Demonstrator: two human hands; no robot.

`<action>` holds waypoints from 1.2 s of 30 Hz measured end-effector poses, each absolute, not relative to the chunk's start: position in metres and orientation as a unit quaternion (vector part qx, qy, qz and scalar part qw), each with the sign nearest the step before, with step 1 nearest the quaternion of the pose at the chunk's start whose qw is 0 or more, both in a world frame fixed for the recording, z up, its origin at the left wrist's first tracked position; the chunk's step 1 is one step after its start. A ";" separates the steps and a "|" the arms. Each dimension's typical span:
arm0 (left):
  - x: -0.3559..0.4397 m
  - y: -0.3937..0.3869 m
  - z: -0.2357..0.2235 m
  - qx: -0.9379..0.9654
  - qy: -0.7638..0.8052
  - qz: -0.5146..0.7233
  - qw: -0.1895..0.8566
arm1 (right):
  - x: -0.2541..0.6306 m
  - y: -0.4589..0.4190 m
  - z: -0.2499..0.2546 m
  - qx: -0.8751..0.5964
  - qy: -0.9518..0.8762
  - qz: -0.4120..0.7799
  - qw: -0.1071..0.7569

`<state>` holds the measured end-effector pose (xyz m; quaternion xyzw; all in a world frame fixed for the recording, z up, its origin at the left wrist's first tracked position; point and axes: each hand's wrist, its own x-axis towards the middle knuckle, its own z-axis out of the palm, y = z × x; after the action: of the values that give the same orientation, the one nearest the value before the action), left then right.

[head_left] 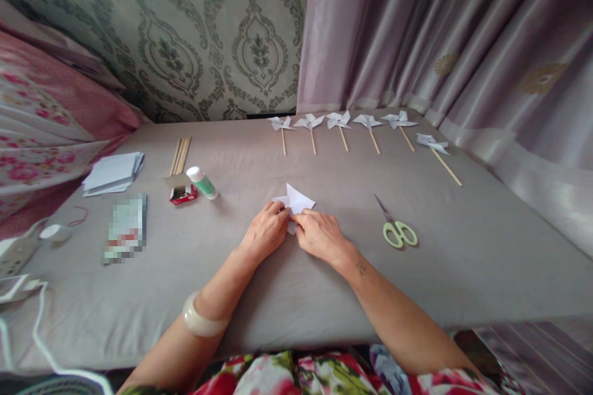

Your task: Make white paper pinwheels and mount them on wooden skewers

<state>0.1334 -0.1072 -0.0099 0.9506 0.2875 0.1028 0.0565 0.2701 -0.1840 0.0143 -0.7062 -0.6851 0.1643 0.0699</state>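
Note:
A white paper pinwheel (pixel 300 200) lies on the table in front of me, one pointed blade standing out at the back and the rest partly covered by my fingers. My left hand (pixel 267 226) grips its left side, fingers bent and pressed together. From the right, my right hand (pixel 320 233) pinches the paper near its middle, its fingertips almost meeting those of the left. What lies under the fingertips is hidden. To the right of my hands rests a pair of scissors (pixel 393 227) with pale green handles.
Finished pinwheels on sticks (pixel 341 129) line the back right. At the left are a glue stick (pixel 202 182), a small red box (pixel 183 193), wooden sticks (pixel 180 156), a paper stack (pixel 113 173) and a blurred packet (pixel 125 228). A power strip (pixel 18 253) with cables sits at the left edge.

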 end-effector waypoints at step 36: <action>0.136 -0.103 -0.012 0.957 0.279 0.069 0.036 | 0.303 -0.170 -0.001 -0.582 -0.781 0.184 0.136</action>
<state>0.1357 -0.1028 -0.0122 0.9571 0.2792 0.0689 0.0362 0.3033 -0.1699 -0.0014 -0.5818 -0.7805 0.1836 0.1364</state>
